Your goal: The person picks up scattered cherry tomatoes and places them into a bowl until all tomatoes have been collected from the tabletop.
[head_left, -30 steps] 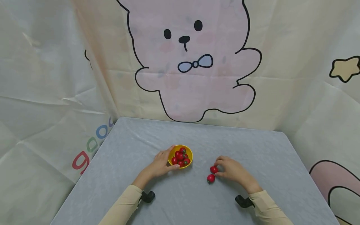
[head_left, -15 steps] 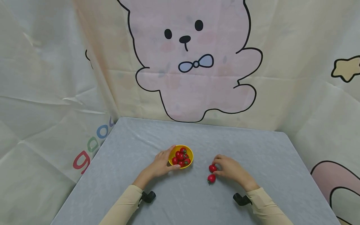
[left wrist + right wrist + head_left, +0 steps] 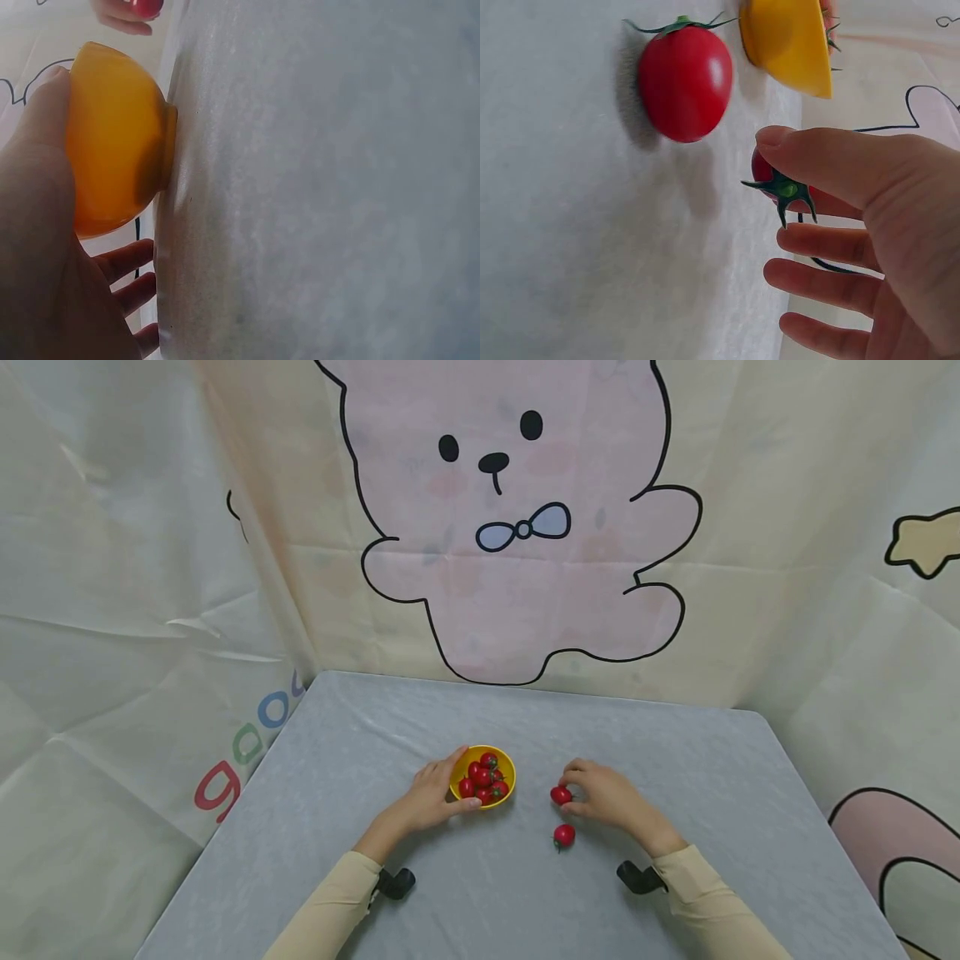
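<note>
A small yellow bowl [image 3: 505, 797] with several red cherry tomatoes [image 3: 481, 775] sits mid-table. My left hand [image 3: 429, 795] cups its left side, thumb and fingers curved round the bowl [image 3: 112, 142]. My right hand [image 3: 607, 793] pinches one cherry tomato [image 3: 560, 795] between thumb and fingers, lifted a little off the table; its green stem [image 3: 784, 189] shows by my thumb. Another cherry tomato [image 3: 564, 835] lies loose on the cloth just in front of that hand, also seen as the tomato [image 3: 684, 81] near the bowl [image 3: 787, 41].
A grey cloth covers the table [image 3: 675, 752]. A cream backdrop with a pink bear [image 3: 517, 535] hangs close behind and at both sides. The table's right corner [image 3: 757, 717] and left edge [image 3: 247, 777] are near.
My right hand has lifted the pinched tomato up and slightly left, away from the loose tomato. The left hand and the bowl have stayed put.
</note>
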`<state>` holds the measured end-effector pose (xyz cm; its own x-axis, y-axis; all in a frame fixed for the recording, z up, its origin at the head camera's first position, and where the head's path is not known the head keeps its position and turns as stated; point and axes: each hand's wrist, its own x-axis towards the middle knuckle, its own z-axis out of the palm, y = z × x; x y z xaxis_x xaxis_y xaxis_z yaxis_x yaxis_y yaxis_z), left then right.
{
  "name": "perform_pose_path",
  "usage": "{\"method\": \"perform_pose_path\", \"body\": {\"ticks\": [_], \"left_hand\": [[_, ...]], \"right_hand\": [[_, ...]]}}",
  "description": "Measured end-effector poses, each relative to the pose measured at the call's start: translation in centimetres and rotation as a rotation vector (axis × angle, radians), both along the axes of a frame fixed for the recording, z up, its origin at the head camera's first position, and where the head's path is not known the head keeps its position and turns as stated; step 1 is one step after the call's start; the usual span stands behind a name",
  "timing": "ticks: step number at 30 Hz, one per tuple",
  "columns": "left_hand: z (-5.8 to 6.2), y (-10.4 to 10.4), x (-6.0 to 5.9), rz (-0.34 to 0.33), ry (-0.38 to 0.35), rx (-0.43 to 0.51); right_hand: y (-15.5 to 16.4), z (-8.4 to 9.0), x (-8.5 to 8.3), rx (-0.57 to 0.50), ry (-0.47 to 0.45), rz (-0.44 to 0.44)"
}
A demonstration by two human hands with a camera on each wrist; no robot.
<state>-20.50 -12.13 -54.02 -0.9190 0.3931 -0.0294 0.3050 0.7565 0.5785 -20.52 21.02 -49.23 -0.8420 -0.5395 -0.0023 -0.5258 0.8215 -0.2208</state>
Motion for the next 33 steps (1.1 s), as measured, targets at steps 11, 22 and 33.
{"method": "perform_pose_path", "body": {"ticks": [11,22,33], "left_hand": [[0.1,-0.1,0.1,-0.002,-0.002,0.008],[0.2,-0.1,0.0,0.0,-0.006,0.005],[-0.2,-0.1,-0.1,-0.002,0.0,0.001]], "right_hand": [[-1.5,1.4,-0.9,0.005,0.032,0.038],[-4.1,3.0,-1.4,0.021,0.044,0.088],[-6.5,3.9,-1.2,0.015,0.062,0.137]]}}
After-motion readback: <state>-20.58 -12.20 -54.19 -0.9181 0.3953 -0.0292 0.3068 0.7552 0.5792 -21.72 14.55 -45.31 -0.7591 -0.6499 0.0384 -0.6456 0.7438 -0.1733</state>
